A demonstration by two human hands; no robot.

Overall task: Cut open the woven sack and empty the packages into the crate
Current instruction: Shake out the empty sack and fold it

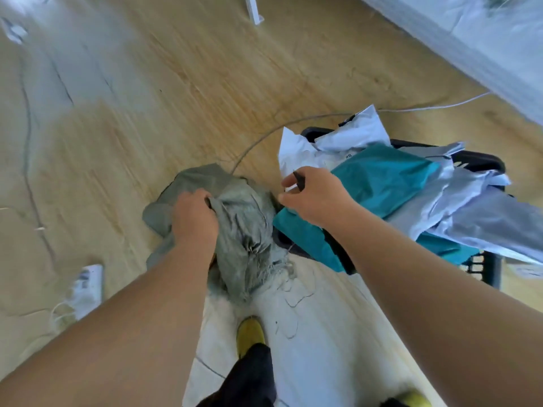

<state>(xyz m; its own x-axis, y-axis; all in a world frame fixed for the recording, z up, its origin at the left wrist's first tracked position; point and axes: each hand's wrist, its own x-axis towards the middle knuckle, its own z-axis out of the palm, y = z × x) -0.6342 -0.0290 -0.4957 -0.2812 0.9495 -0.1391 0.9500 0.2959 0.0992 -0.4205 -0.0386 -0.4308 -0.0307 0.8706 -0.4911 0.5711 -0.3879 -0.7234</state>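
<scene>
Motion blur smeared the floor (176,83) and the pale ledge (470,45) at upper right, and only corners of the black crate (482,161) showed from under the heap of packages (382,183), white, grey and teal, that spilled over its rim. The left hand (194,214) had its fingers curled into a fold of the crumpled grey-green sack (244,227), which lay on the floor touching the crate's near corner. The right hand (316,196), over the packages, pinched a thin dark tool (299,180); whether it was a blade could not be told. A yellow shoe (249,333) stood below the sack.
</scene>
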